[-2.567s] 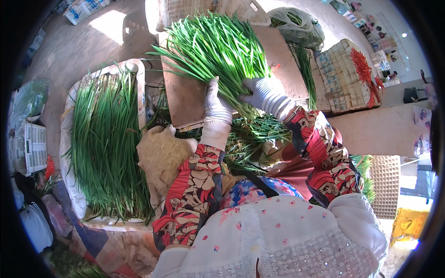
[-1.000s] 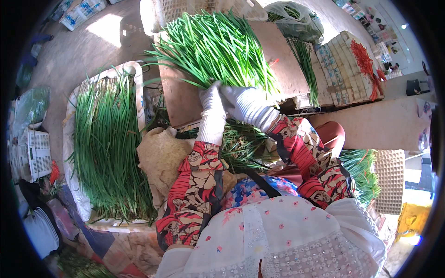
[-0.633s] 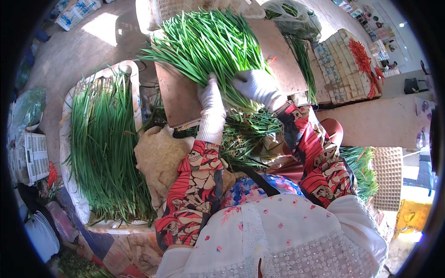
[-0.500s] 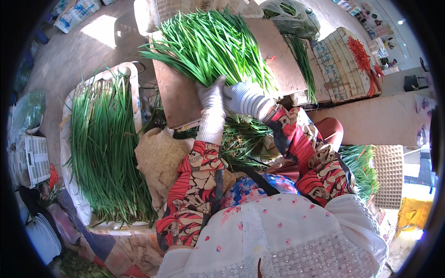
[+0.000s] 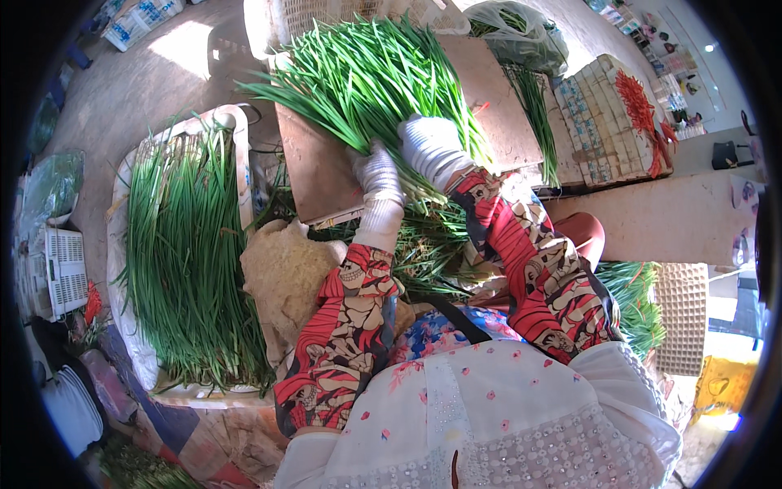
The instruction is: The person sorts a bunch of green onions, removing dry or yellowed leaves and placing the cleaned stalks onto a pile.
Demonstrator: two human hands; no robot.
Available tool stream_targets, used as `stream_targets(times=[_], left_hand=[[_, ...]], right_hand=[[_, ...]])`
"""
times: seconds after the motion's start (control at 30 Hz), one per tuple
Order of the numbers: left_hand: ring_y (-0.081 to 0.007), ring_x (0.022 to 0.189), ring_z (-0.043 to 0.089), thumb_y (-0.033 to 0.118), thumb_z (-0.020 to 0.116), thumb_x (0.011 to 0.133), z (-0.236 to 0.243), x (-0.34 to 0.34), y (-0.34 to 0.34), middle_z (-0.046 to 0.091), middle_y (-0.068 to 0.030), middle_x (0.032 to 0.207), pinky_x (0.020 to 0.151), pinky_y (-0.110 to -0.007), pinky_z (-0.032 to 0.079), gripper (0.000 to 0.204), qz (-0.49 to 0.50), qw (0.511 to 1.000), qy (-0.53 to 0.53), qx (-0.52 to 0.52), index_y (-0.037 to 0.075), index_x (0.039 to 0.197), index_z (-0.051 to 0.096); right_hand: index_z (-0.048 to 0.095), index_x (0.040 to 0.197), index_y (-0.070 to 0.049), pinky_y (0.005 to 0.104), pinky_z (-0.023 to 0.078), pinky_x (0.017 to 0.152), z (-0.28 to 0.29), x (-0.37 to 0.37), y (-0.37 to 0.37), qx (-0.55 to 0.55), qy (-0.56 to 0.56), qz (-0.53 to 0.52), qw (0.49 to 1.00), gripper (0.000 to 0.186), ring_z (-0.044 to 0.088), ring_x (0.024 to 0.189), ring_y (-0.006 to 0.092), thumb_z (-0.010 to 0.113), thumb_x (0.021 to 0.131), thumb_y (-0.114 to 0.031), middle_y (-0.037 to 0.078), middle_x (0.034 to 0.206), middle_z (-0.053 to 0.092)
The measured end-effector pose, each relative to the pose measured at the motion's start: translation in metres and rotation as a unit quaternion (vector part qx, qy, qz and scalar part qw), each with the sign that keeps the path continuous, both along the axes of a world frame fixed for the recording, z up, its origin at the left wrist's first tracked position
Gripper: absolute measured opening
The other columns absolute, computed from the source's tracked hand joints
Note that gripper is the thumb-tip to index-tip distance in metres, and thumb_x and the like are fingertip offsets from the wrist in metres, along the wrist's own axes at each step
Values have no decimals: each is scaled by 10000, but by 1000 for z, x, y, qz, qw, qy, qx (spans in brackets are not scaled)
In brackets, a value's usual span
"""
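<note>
A broad heap of garlic chives (image 5: 366, 77) lies on a brown board (image 5: 314, 175) ahead of me, leaves fanned out to the left and away. My left hand (image 5: 377, 173), in a striped knit glove, is closed at the near left edge of the heap, its fingertips partly hidden by leaves. My right hand (image 5: 433, 148), gloved too, curls over the near part of the chives. Pale stem ends poke out below it, past the board's near edge. What lies beneath its palm is hidden.
On the left, a white crate (image 5: 242, 155) holds long chives. A tan sack (image 5: 285, 261) sits beside it. Loose leaves (image 5: 432, 253) lie below the board. Further right are a thin chive bunch (image 5: 533, 122) and red ties (image 5: 635, 106). A woven basket (image 5: 269, 33) stands beyond.
My right hand has moved up and over the chives, away from my left hand. Stem ends now show beneath it. My left hand has shifted slightly right and nearer to me.
</note>
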State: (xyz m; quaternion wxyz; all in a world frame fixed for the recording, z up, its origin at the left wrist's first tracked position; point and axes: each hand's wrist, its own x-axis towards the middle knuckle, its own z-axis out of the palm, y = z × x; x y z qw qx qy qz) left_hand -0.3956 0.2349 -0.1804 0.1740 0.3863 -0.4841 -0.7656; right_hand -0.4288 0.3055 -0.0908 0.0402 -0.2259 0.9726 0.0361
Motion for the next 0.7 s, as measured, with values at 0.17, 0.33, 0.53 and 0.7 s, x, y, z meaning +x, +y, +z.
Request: stream_targets(times=[0.17, 0.33, 0.53, 0.7], left_hand=[[-261, 963, 592, 98, 590, 884, -10, -3, 1, 606, -138, 1191, 838, -383, 488, 460, 19, 999, 23, -33, 33, 1319, 454], [-259, 996, 604, 158, 583, 941, -30, -5, -1, 564, -132, 1257, 862, -369, 510, 440, 27, 991, 82, 100, 58, 1342, 430], [-241, 974, 609, 88, 697, 854, -14, -6, 7, 604, -122, 1189, 841, -326, 507, 583, 35, 997, 64, 34, 16, 1346, 393], [-287, 1014, 622, 204, 798, 752, 16, 3, 3, 603, -213, 1164, 866, -379, 509, 660, -103, 983, 37, -149, -22, 1254, 433]], right_hand=[[730, 916, -94, 391, 542, 785, 2, -6, 3, -91, -83, -115, 986, 246, 686, 839, 320, 610, 779, -261, 164, 888, 701], [738, 924, -76, 308, 523, 753, -5, -11, 32, -400, -198, -132, 885, 213, 668, 777, 173, 730, 782, -235, 76, 840, 722], [654, 971, -81, 239, 483, 638, -17, 4, 48, -589, -244, -124, 760, 72, 576, 676, 88, 637, 903, -65, -15, 823, 645], [591, 957, -52, 273, 490, 692, -10, 24, 40, -541, -142, -50, 827, 64, 563, 726, 124, 616, 899, -63, 25, 810, 602]])
